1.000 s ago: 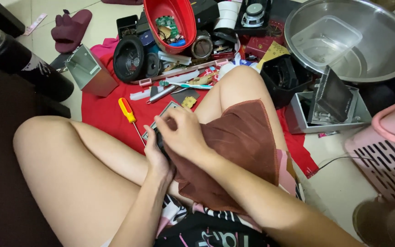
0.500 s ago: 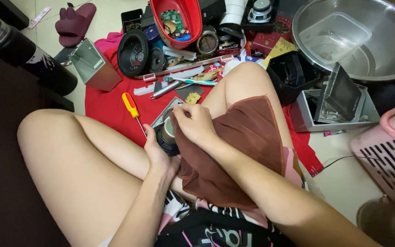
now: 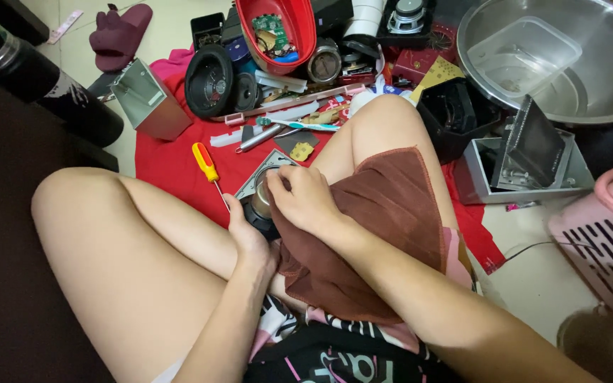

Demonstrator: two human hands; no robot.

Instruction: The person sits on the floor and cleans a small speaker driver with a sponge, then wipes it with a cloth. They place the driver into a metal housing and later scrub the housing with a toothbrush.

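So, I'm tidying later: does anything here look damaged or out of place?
Yes. The red casing lies open with its circuit board exposed, loose speakers and parts crowd the red mat, and one slipper lies alone on the floor.

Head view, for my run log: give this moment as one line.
left hand: holds small round part | right hand: presses brown cloth on it
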